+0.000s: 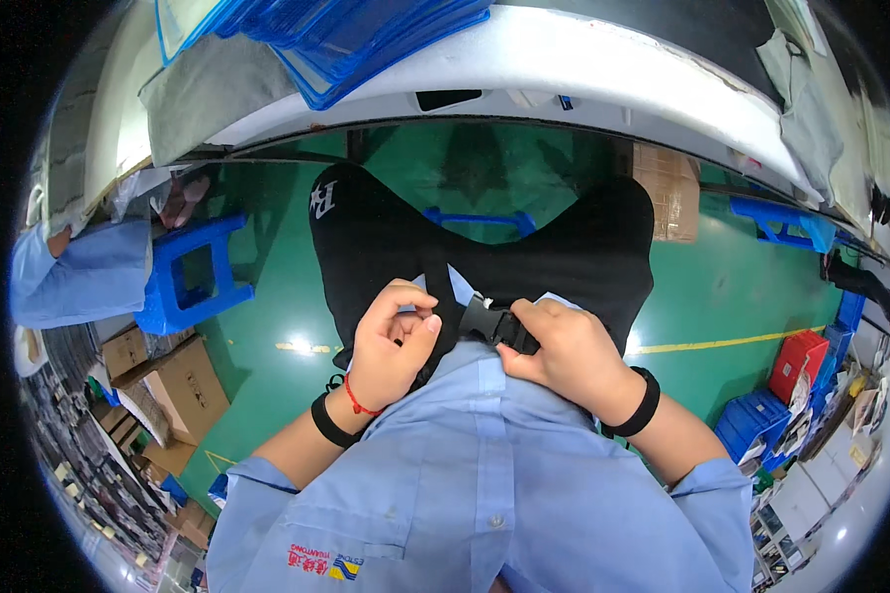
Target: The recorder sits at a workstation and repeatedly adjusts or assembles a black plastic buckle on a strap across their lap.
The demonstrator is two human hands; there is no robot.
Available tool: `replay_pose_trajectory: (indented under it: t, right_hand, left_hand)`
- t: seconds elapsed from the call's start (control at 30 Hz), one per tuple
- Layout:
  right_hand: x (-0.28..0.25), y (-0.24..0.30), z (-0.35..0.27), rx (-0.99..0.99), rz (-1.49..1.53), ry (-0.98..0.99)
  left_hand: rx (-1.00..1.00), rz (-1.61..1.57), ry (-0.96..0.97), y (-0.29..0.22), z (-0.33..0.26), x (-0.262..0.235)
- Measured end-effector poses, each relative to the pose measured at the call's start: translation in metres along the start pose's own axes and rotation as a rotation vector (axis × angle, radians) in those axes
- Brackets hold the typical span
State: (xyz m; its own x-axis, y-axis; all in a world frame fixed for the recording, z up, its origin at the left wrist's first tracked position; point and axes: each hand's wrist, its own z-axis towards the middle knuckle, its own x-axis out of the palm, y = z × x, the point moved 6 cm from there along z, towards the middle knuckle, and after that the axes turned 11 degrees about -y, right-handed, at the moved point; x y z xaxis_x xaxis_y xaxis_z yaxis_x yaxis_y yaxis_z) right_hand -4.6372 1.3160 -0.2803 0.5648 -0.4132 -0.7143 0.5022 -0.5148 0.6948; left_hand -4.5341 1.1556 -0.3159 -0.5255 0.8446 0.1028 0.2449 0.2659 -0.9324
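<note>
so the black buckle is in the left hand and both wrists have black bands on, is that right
Not quite: the head view shows the black buckle in the right hand, while the left hand is beside it. Both wrists do have black bands on.

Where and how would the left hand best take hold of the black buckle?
The black buckle would probably be best pinched at its exposed left end, coming from the left: that end juts toward the left hand, while the right hand grips and partly covers the other end.
</note>
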Motion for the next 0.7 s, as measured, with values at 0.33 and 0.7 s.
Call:
replay_pose_trajectory:
  t: [0.33, 0.7]
  right_hand:
    - [0.004, 0.019, 0.003, -0.117, 0.098, 0.149]
    - [0.0, 0.017, 0.004, -0.123, 0.129, 0.148]
  left_hand:
    - [0.132, 0.567, 0.303, -0.014, -0.004, 0.03]
    - [-0.087, 0.377, 0.505, 0.002, -0.001, 0.038]
